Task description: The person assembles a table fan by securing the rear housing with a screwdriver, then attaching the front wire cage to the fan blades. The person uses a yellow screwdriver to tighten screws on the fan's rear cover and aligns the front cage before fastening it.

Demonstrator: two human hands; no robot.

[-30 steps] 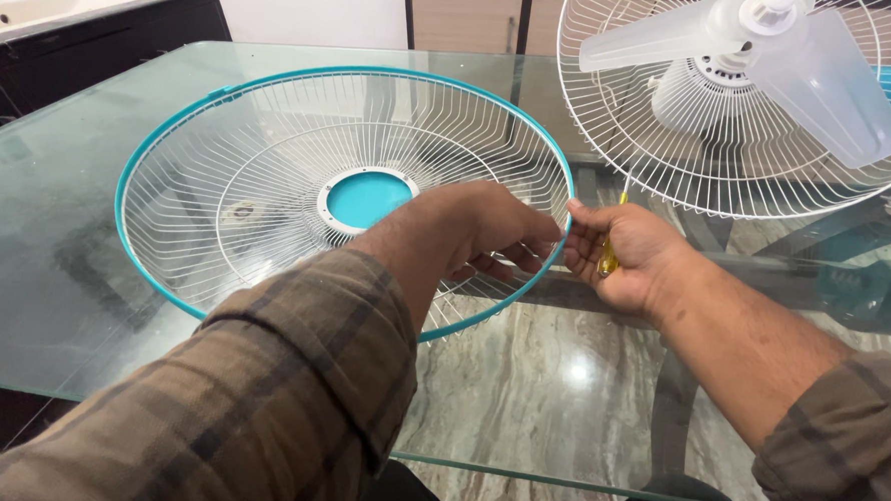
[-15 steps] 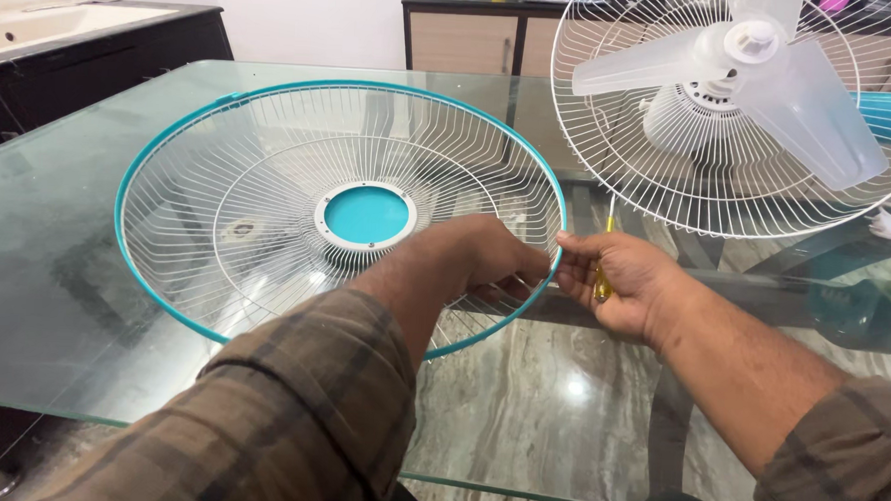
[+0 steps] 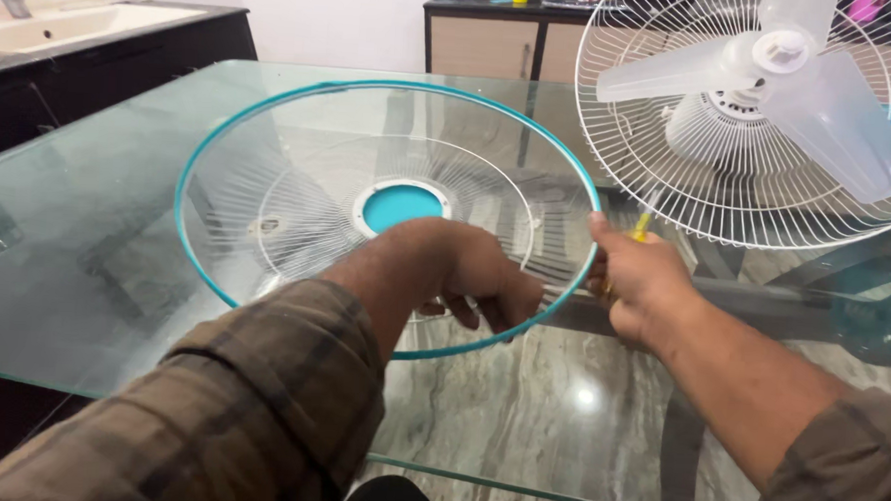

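Note:
A round white wire fan guard (image 3: 298, 189) with a teal rim and a teal centre disc lies on the glass table (image 3: 84, 265); its wires look blurred from motion. My left hand (image 3: 470, 272) rests on the guard's near right part, fingers curled among the wires. My right hand (image 3: 637, 279) pinches the teal rim at its right edge and also holds a yellow-handled screwdriver (image 3: 642, 227). A plaid sleeve covers each forearm.
A fan (image 3: 772, 104) with pale translucent blades and a white rear guard stands at the right. A dark counter with a sink (image 3: 85, 19) is at the far left, a cabinet (image 3: 485, 37) at the back. The table's near glass edge runs below my arms.
The guard has turned and shifted right, its wires now blurred. My left hand slid down inside the guard; my right hand keeps its hold on the rim.

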